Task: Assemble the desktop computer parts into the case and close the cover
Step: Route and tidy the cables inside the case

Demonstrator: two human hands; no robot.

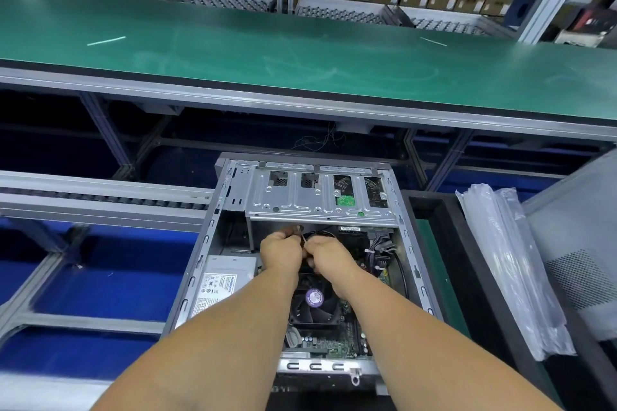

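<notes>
An open grey computer case (207, 233) lies flat in front of me, cover off. Inside are a silver drive cage (320, 200) at the far end, a power supply (220, 284) on the left, and a CPU fan (315, 299) with a purple sticker on the motherboard (330, 340). My left hand (280, 252) and my right hand (329, 259) meet just below the drive cage, both with curled fingers pinching a thin white cable tie (303, 238) among dark cables. What the tie wraps is hidden by my fingers.
A green conveyor table (300, 50) runs across behind the case. A roller rail (100, 200) sits to the left over a blue floor. At right lie a black tray (444, 243), clear plastic bags (507, 260) and a grey perforated side panel (577, 250).
</notes>
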